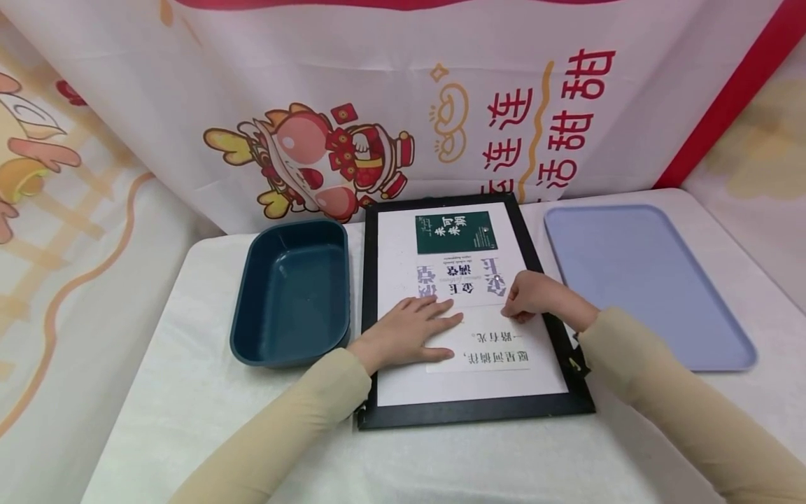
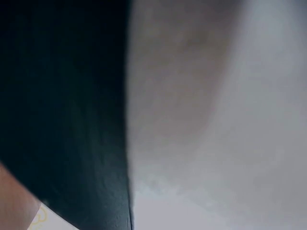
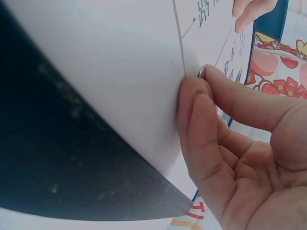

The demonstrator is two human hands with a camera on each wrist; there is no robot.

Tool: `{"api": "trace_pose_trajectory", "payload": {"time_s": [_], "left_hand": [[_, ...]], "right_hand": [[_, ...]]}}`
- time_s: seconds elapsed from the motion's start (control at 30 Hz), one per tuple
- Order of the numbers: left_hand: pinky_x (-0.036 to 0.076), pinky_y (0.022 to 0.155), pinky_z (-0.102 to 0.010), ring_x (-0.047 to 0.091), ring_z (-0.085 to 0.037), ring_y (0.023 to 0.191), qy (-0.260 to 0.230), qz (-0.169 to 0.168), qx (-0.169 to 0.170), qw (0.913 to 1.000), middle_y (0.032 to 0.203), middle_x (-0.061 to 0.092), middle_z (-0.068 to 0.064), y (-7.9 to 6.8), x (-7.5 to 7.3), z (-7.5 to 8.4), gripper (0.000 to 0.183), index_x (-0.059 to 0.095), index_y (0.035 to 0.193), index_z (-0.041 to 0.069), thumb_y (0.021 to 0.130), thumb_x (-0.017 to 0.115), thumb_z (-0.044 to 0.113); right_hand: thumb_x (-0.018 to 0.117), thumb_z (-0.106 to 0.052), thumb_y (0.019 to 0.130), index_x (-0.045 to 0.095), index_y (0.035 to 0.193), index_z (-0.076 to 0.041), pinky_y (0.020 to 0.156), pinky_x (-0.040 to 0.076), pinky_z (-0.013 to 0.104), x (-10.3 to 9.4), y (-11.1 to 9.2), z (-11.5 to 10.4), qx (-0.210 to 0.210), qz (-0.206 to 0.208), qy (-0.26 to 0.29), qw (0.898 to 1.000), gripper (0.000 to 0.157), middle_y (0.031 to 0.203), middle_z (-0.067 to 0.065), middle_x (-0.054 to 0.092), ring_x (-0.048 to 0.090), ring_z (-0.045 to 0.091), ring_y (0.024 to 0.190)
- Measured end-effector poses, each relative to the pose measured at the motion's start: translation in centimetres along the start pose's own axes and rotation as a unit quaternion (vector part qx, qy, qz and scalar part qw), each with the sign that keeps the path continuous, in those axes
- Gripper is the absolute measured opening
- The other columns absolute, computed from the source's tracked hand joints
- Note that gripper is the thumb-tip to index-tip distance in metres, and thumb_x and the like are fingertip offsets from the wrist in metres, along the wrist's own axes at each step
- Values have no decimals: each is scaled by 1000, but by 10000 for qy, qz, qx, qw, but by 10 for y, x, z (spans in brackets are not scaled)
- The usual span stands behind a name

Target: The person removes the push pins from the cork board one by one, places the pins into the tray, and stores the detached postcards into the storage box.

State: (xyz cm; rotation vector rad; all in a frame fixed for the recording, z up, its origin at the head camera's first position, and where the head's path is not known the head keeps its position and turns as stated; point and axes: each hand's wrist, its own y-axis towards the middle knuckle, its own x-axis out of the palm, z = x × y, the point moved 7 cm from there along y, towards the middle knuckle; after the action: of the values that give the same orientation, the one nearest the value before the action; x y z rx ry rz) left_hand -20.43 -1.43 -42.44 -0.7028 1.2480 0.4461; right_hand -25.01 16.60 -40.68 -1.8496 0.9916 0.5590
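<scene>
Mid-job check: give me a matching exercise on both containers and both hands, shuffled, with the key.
Column one:
1. Basin
2. Tray
3. Left hand
4. Right hand

Column two:
A. Pale blue and shallow
B. Thumb and finger pinched at the edge of the lettered sheet
C. Dark blue-green and deep
D. Fingers spread over the framed board

Right pairs: 1-C, 2-A, 3-D, 4-B.

frame: black | lower card: white, dark lettering | upper card: green, white lettering | bin: teal | tray: pale blue
</scene>
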Motion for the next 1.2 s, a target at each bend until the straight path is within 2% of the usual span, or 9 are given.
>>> {"api": "trace_pose_trajectory", "payload": {"time_s": [0.33, 0.8, 1.2], "left_hand": [[19, 120, -44, 19, -20, 148, 70, 54, 46, 10000, 159, 22, 7, 1, 1, 1, 64, 24, 149, 37, 92, 40, 63], [19, 120, -43, 19, -20, 148, 70, 8, 9, 10000, 159, 21, 7, 1, 0, 0, 65, 24, 149, 37, 92, 39, 63], [18, 120, -43, 19, -20, 148, -8, 24, 10, 10000, 159, 21, 7, 1, 1, 0, 65, 24, 149, 37, 92, 40, 63]], "right_hand": [[66, -10, 86, 70, 82, 6, 58, 51, 22, -1, 1, 2, 183, -92, 142, 9997, 18, 64, 6, 68, 60, 8, 54], [68, -11, 84, 72, 79, 3, 57, 44, 21, -5, -8, -4, 12, 369, -197, 9991, 15, 67, 9, 70, 62, 12, 59], [68, -8, 83, 72, 77, 3, 58, 43, 21, -3, -7, -3, 68, 425, 62, 9991, 13, 64, 7, 68, 60, 12, 58]]}}
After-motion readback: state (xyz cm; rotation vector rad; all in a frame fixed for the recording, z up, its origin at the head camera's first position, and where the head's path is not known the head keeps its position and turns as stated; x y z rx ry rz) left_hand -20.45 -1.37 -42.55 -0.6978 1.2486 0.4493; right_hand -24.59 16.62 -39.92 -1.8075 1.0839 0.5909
